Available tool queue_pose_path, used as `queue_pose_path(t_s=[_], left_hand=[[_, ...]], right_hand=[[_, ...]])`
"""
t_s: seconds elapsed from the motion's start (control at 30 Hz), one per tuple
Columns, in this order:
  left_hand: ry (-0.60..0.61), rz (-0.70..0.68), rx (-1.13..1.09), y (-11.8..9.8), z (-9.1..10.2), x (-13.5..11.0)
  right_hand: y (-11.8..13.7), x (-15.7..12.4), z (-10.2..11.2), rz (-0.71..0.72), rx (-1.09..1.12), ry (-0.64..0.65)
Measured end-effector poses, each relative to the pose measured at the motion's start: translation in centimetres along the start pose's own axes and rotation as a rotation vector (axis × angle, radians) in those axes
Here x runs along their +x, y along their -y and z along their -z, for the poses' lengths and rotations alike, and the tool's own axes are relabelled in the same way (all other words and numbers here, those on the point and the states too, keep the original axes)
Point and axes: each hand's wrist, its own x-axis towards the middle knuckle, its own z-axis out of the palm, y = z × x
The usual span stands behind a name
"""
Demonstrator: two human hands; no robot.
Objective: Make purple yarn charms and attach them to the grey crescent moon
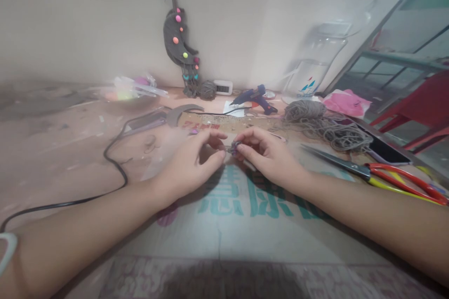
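Head view: a small grey-and-purple piece (236,148) is over the printed cardboard (252,240), pinched between the right hand's (271,156) thumb and fingertips. The left hand (187,163), thumb and index parted, curves just beside it; I cannot tell whether they touch. Scissors (352,167) lie to the right, with yarn (333,131) behind them. Farther back are a glue gun (258,98) and, against the wall (245,18), a grey moon (171,46).

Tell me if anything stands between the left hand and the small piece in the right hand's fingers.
Nothing visible does: the left hand is right beside the small piece pinched by the right hand. Whether they touch is unclear. The scissors lie off to the right.
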Motion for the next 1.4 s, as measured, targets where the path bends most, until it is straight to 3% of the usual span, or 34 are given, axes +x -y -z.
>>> queue_pose_path(t_s=[0.27,0.57,0.87,1.2,1.4], left_hand=[[-0.13,0.092,-0.141,0.7,0.1,0.6],[-0.165,0.155,-0.051,0.5,0.4,0.8],[-0.186,0.081,-0.059,1.1,0.5,0.6],[-0.139,0.103,-0.056,0.5,0.4,1.0],[-0.003,0.01,0.031,0.3,0.1,0.7]], right_hand=[[-0.2,-0.1,-0.1,0.009,0.016,-0.014],[-0.1,-0.1,-0.1,0.005,-0.009,-0.001],[-0.1,-0.1,-0.1,-0.01,-0.019,-0.005],[-0.2,-0.1,-0.1,0.002,-0.025,-0.013],[-0.3,0.0,0.0,0.029,-0.049,-0.007]])
